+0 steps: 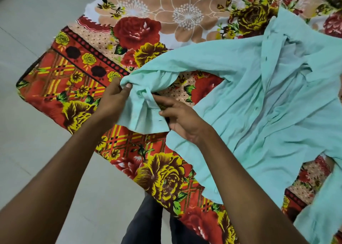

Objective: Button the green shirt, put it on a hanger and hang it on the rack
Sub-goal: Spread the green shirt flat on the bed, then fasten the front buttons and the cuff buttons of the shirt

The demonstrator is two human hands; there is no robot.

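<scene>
We saw a bed [61, 103] covered by a floral sheet [148, 30] of red, yellow and peach, standing on a pale tiled floor [27, 30] at frame left. The green shirt [277, 95] lay crumpled across the sheet toward the right of the frame.

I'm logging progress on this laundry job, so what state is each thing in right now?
Light green cotton shirt: spread crumpled on the bed, front open, unbuttoned.
Shirt's sleeve cuff: lifted, held by both hands.
Left hand: pinches the cuff's bunched end.
Right hand: grips the cuff's edge.
Floral red-and-yellow bedsheet: laid flat under the shirt.
</scene>
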